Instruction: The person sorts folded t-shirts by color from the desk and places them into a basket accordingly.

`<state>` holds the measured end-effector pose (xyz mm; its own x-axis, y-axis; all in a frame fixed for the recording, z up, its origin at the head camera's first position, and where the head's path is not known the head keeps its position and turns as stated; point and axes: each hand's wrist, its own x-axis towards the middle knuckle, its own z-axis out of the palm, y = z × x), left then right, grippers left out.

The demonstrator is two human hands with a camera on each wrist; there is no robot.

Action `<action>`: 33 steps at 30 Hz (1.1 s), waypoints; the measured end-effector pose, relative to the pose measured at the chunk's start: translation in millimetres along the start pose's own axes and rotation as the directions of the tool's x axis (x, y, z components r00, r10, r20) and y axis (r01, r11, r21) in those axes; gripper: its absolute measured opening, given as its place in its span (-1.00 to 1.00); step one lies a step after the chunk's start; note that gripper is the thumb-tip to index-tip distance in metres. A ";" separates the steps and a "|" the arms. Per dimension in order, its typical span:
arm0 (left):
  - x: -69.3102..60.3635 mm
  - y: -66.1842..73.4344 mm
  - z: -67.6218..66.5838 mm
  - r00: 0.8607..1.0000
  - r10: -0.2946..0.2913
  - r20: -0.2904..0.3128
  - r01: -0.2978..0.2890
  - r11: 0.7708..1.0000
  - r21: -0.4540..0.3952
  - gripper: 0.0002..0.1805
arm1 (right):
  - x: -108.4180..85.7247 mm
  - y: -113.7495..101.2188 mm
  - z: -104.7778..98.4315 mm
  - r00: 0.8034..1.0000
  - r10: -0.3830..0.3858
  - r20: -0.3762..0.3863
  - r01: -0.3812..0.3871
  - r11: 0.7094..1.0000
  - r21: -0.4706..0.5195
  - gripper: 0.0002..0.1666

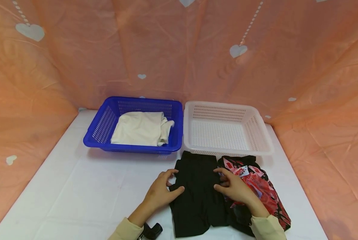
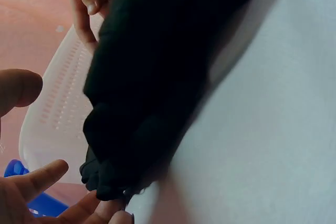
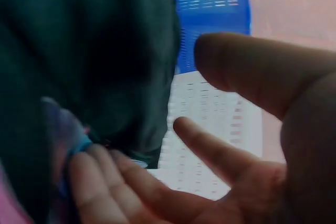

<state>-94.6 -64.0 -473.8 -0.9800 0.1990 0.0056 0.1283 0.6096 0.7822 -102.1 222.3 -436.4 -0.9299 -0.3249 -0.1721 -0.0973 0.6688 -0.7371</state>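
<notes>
On the right of a white-covered table (image 1: 61, 200) lies a black garment with a red floral print (image 1: 269, 191), close against a folded plain black cloth garment (image 1: 197, 203); the right forearm crosses over the print. A small black object (image 1: 153, 231), partly hidden and hard to identify, sits by the left wrist. An orange curtain with pale hearts (image 1: 179, 50) encloses the back and sides.

Behind the garments, side by side, stand a blue rectangular perforated plastic basket (image 1: 90, 141) on the left, holding a folded white cloth (image 1: 139, 130), and a white rectangular perforated plastic basket (image 1: 264, 145), its slotted floor showing. The plain black garment's far edge lies near the gap between them.

The left hand (image 1: 162, 189) and right hand (image 1: 234, 187) are apart, at opposite edges of the plain black garment. Each has thumb and forefinger spread, with other fingertips touching the fabric edge.
</notes>
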 end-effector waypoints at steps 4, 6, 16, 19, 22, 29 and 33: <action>0.2 -0.6 2.7 1.000 0.006 0.003 -0.006 1.000 -0.018 -0.35 | 2.9 5.6 4.3 1.000 -0.015 -0.020 0.016 0.999 0.029 -0.35; 0.6 -1.0 4.1 1.000 0.011 0.012 -0.011 0.999 -0.031 -0.34 | 4.5 6.7 5.4 1.000 -0.018 -0.019 0.019 0.999 0.048 -0.34; 3.8 3.0 10.3 0.992 -0.033 0.118 0.045 0.994 -0.100 -0.26 | 15.0 6.8 10.6 0.999 -0.052 0.006 0.050 0.986 0.162 -0.28; 5.1 4.4 11.0 0.989 -0.039 0.142 0.054 0.993 -0.104 -0.27 | 17.1 5.8 12.8 0.998 -0.055 0.036 0.047 0.980 0.194 -0.24; 6.3 4.6 13.0 0.987 -0.036 0.155 0.053 0.993 -0.108 -0.27 | 19.3 6.0 15.0 0.996 -0.064 0.067 0.050 0.980 0.195 -0.20; 7.1 5.6 22.6 0.983 0.030 0.181 -0.007 0.992 -0.128 -0.25 | 25.5 11.1 21.3 0.983 -0.090 0.158 0.044 0.961 0.274 -0.21; 7.2 8.0 26.7 0.981 0.043 0.188 -0.013 0.987 -0.157 -0.26 | 28.9 12.1 27.0 0.970 -0.114 0.215 0.029 0.931 0.363 -0.18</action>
<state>-96.5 -37.2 -484.2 -0.9275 0.3657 -0.0778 0.1158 0.4789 0.8702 -120.6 202.9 -468.0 -0.8146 -0.5353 -0.2234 0.0109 0.3709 -0.9286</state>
